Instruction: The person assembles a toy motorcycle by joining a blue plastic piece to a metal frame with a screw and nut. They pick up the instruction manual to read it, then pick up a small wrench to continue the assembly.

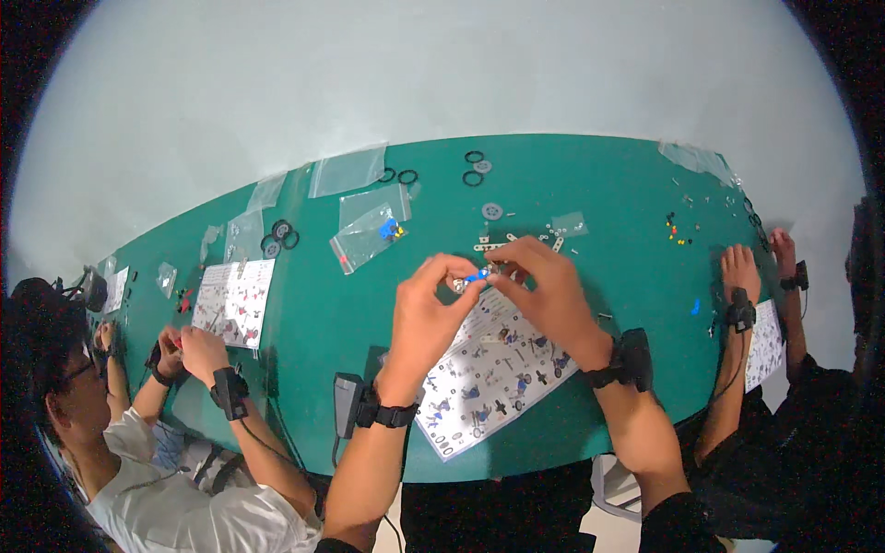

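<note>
While your left hand [424, 302] pinches one end of the blue part [477, 276], your right hand [553, 288] closes its fingertips on the other, apparently steadying it near the sheet's [484, 392] far edge.

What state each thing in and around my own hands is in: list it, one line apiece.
Left hand: closed in a pinch
Right hand: closed in a pinch
Small blue part: held between both hands, above the sheet
Printed sheet: flat, face up, partly hidden
Clear bag: lying flat, blue and yellow pieces inside
Grey wheel: lying flat, no black ring around it
Pale perforated strips: loose on the table
</note>
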A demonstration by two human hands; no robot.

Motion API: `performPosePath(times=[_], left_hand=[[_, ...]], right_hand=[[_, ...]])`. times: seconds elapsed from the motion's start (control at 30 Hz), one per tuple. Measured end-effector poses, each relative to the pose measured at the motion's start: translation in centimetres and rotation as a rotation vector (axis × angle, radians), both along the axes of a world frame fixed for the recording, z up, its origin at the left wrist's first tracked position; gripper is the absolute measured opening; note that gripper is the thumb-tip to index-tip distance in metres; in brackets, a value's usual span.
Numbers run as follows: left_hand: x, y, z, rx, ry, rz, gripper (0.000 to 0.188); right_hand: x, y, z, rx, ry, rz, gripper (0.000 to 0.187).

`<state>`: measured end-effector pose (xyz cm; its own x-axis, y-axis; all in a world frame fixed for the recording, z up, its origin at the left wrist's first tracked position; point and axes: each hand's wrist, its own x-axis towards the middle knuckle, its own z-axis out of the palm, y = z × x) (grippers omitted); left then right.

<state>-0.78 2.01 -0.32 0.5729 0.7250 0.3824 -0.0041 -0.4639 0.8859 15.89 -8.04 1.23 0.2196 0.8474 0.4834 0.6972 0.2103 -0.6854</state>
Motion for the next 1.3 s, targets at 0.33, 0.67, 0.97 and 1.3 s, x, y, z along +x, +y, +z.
performPosePath(times=[0.33, 0.67, 0.97, 1.3], left_hand=[[0.0, -0.1, -0.1, 0.008, 0.016, 0.018, 0.011], [0.4, -0.9, 1.0, 0.158, -0.084, 0.096, 0.013], [0.1, -1.0, 0.9, -0.310, -0.149, 0.023, 0.010], [0.1, -0.8, 0.9, -0.300, -0.252, -0.062, 0.008]], right_hand=[[-0.1, 0.2, -0.7, 0.037, 0.128, 0.069, 0.021], [-1.4, -0.2, 0.4, 0.117, 0.061, -0.074, 0.028], [-1.1, -0.5, 0.3, 0.218, -0.272, -0.133, 0.028], [-1.5, -0.6, 0.5, 0.144, -0.135, -0.087, 0.023]])
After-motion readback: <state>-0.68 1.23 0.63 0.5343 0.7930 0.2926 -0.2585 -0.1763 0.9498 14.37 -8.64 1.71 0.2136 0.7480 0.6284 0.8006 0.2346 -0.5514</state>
